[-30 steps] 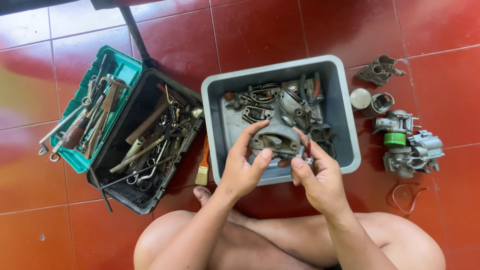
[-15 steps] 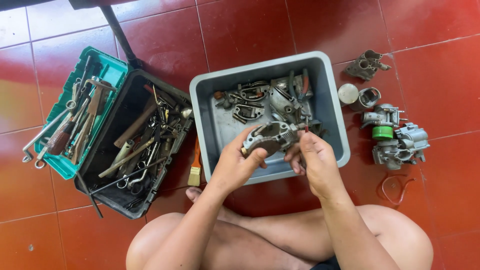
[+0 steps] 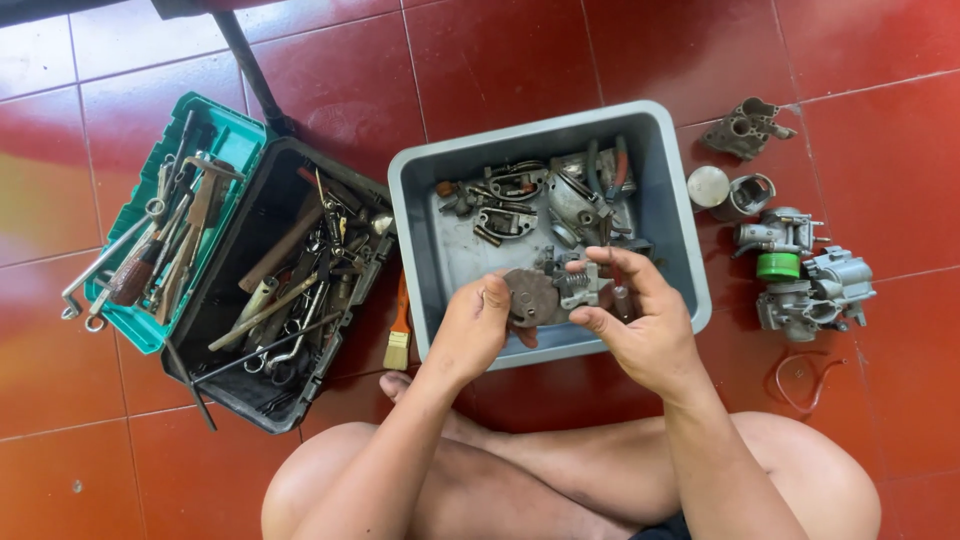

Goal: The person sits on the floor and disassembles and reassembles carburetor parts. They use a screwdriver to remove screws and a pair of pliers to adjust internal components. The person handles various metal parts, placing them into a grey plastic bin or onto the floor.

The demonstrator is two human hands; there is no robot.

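I sit cross-legged on a red tiled floor. Both hands hold one greasy metal engine part (image 3: 545, 292) over the near edge of a grey plastic tub (image 3: 672, 200). My left hand (image 3: 475, 325) grips its round dark end with thumb and fingers. My right hand (image 3: 640, 320) pinches its ribbed lighter end, fingers curled around it. Inside the tub lie several more dirty metal parts (image 3: 530, 205), among them curved brackets and a pair of pliers with red handles (image 3: 618, 165).
An open black toolbox (image 3: 280, 290) full of wrenches and tools stands at left, with its teal tray (image 3: 150, 225) beside it. A small paintbrush (image 3: 398, 330) lies between toolbox and tub. Carburettor bodies (image 3: 805, 280), a casting (image 3: 745, 128) and round caps (image 3: 725, 190) lie at right.
The part has been turned in my hands and drawn toward the tub's near edge; its round dark face now shows. The camera view has shifted slightly.
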